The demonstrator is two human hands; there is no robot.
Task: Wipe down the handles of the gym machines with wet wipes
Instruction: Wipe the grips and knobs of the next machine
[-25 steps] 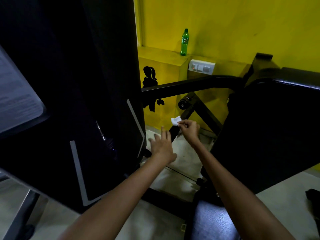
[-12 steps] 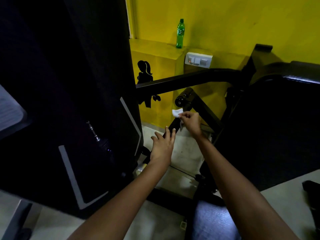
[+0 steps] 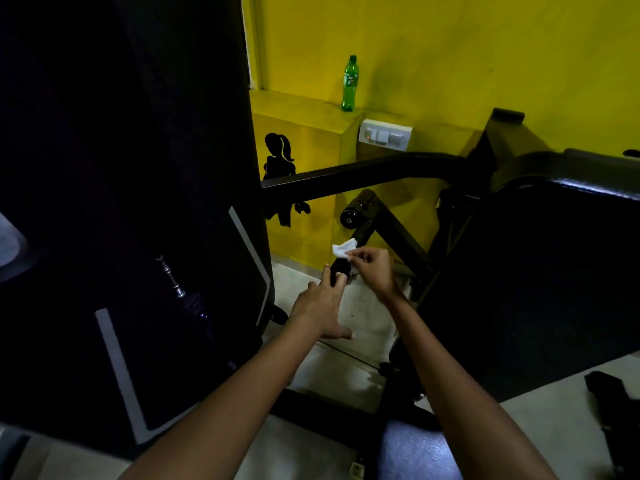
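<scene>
- Handle (image 3: pixel 349 252): a dark bar grip on the machine arm, seen ahead of and slightly below the hands, in the gap between the weight-stack housing (image 3: pixel 138 237) (left) and the padded seat (image 3: pixel 554 271) (right).
- Long axis: the handle is slanted, running from lower-left near the left hand up and to the right toward the roller end (image 3: pixel 355 211). A wipe stroke is judged to be best run along this slant, not across it.
- Right hand (image 3: pixel 372 268): fingers are curled, and a white wet wipe (image 3: pixel 344 248) is pinched at the fingertips. The wipe is held against the handle's upper-left side; whether it is wrapped around the bar cannot be told.
- Left hand (image 3: pixel 320 303): fingers are extended and fairly straight, w/ tips touching or just beside the handle's lower portion; nothing is gripped. Exact contact is unclear in the dim light.
- Nearer hand: the right hand is at the wipe point; the left sits lower on the same bar, approx. in a steadying position.
- Containers: one green bottle (image 3: pixel 349 83) is stood upright on the yellow ledge (image 3: pixel 304 109), well apart from the hands. Contents can't be told. No wipe pack is visible.
- Risk (judgement): a small wipe held by a pinch only may slip or bunch when dragged.
</scene>
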